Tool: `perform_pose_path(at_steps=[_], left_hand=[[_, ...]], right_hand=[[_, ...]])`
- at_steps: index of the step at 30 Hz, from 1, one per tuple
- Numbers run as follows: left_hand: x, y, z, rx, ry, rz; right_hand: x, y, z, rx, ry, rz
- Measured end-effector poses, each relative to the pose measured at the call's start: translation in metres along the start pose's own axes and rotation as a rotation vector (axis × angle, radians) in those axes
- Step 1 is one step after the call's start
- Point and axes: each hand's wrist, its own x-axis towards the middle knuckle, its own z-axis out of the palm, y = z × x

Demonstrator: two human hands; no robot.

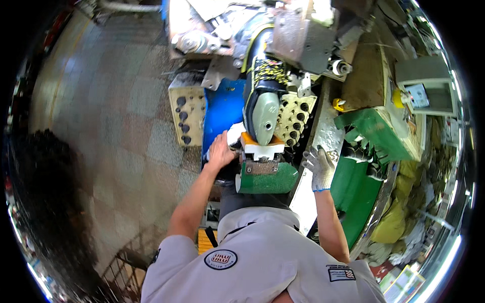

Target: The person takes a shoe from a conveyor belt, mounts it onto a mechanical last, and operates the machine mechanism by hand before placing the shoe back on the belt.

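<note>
A black shoe upper with yellow-and-black laces (269, 70) is stretched over a grey-green shoe last (264, 116), held heel toward me in a machine. An orange-and-white support block (262, 146) sits against the heel end, above a green rounded machine part (268, 178). My bare left hand (221, 151) is left of the block, its fingers curled by a small white piece (235, 135); what lies inside its grasp is partly hidden. My right hand (320, 165), in a pale knit glove, has its fingers spread over a metal ledge (326, 134), apart from the shoe.
Cream machine panels with black knobs (186, 121) flank the shoe, beside a blue panel (225, 108). Metal clamps (308, 45) overhang its front. A green conveyor (353, 194) carrying dark shoes runs at right, below a torn green cover (376, 131). Tiled floor (111, 101) spreads left.
</note>
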Motion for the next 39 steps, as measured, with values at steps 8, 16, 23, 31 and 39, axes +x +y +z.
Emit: perform_pose_path(at_steps=[8,16,23,31,39], left_hand=[[-0.061,0.074,-0.104,0.002,0.15,-0.434],[-0.117,0.245,-0.232,0.218,0.405,-0.097],[-0.06,0.3,-0.196,-0.636,0.422,0.244],[-0.002,0.37,-0.045,-1.018,-0.419,-0.157],[0.009,0.33,-0.144,0.385,0.778,0.354]], right_hand=[[-0.043,-0.055,0.056,-0.152,-0.164,-0.118],[-0.119,-0.07,0.159,-0.202,-0.664,-0.454],[-0.063,-0.089,0.076,0.689,-0.58,0.208],[-0.064,-0.064,-0.073,0.202,-0.141,-0.344],[-0.076,-0.031,-0.387,-0.258,0.301,0.048]])
